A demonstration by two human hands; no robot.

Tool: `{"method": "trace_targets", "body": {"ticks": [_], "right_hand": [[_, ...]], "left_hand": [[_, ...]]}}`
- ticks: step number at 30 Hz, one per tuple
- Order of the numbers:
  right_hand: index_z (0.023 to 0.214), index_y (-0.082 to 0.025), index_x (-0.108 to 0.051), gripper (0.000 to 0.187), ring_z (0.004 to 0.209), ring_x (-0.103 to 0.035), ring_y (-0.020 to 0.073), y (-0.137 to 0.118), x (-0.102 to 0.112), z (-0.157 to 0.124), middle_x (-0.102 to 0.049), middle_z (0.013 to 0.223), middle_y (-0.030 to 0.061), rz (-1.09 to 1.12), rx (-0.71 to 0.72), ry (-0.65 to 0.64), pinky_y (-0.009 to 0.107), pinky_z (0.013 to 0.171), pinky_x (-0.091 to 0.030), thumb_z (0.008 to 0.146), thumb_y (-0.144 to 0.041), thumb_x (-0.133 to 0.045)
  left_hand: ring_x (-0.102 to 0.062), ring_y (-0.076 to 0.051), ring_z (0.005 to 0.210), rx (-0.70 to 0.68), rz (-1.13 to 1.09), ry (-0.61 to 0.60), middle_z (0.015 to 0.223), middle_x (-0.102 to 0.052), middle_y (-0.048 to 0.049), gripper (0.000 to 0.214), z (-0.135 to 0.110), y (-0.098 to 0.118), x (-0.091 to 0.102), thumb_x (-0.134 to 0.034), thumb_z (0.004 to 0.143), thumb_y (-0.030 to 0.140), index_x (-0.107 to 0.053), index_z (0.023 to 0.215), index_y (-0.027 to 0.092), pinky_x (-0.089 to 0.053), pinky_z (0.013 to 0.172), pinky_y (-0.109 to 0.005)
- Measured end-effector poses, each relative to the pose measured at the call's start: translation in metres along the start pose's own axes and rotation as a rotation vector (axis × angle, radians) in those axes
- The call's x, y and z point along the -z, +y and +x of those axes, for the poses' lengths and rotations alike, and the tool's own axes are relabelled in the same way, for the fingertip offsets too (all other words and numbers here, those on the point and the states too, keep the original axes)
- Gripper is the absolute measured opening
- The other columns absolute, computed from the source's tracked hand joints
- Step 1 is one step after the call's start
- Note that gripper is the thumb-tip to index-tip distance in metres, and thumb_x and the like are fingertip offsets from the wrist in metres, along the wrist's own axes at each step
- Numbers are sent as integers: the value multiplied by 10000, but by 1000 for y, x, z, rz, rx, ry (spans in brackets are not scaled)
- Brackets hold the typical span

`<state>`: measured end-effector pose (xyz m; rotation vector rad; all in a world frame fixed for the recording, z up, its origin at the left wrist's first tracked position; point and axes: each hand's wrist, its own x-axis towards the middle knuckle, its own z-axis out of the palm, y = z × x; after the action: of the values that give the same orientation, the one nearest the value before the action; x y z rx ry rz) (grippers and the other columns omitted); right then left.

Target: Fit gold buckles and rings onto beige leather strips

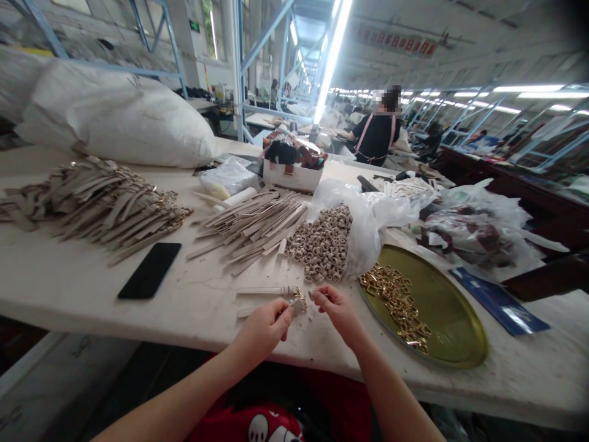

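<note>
My left hand (272, 320) is closed, thumb against fingers, on the end of a beige strap (298, 304) near the table's front edge. Just to its right, my right hand (332, 304) is closed in a pinch around something small and greyish that I cannot make out. A small gap separates the two hands. Beyond the left hand lies a finished-looking strap (262, 291) with a gold buckle (297, 291) at its right end. A heap of small beige loops (326, 242) sits behind the right hand. Gold buckles (396, 301) lie in a round gold-coloured tray (453, 319) at the right.
Loose beige straps (257, 224) lie in the middle, and buckled straps (110, 199) are piled at left. A black phone (150, 271) lies before them. Behind stand a white box (292, 177) and a large white sack (119, 120). A person (378, 132) is farther back.
</note>
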<state>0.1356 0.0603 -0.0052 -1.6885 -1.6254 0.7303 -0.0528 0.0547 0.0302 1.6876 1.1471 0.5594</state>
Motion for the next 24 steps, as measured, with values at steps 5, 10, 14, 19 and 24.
{"method": "trace_targets", "body": {"ticks": [5, 10, 14, 19, 24], "right_hand": [[715, -176, -562, 279, 610, -508, 116, -28, -17, -28, -574, 656, -9, 830, -240, -100, 261, 618, -420, 723, -451, -605], [687, -180, -578, 243, 575, -468, 102, -34, -20, -33, -547, 602, -34, 873, -237, -57, 246, 590, -386, 636, -383, -703], [771, -180, -617, 273, 578, -482, 107, -33, -18, -30, -572, 630, -25, 856, -264, -202, 253, 584, -390, 618, -388, -707], [739, -171, -602, 269, 559, -463, 99, -30, -20, -30, -543, 599, -36, 802, -319, -184, 240, 563, -374, 639, -405, -691], [763, -180, -576, 277, 599, -518, 131, -34, -25, -37, -574, 604, -22, 874, -282, -196, 266, 606, -398, 672, -424, -671]], "left_hand": [[-414, -95, 487, -35, 30, 7, 516, -439, 54, 304, -2, 6, 1, -354, 852, 389, -508, 706, 172, -289, 489, -199], [-397, -97, 489, 3, 114, -133, 512, -431, 55, 278, -1, 2, 4, -363, 834, 358, -528, 711, 170, -254, 476, -205], [-438, -109, 567, 24, 126, -183, 601, -500, 29, 229, 4, -3, 5, -387, 802, 302, -556, 744, 158, -288, 517, -207], [-437, -101, 537, 186, -114, -260, 629, -541, 40, 304, 5, -7, 5, -416, 758, 214, -441, 1056, 161, -315, 502, -197], [-445, -91, 555, 132, -211, -227, 645, -554, 39, 233, 7, -7, 7, -418, 795, 216, -400, 1023, 167, -320, 517, -193]]}}
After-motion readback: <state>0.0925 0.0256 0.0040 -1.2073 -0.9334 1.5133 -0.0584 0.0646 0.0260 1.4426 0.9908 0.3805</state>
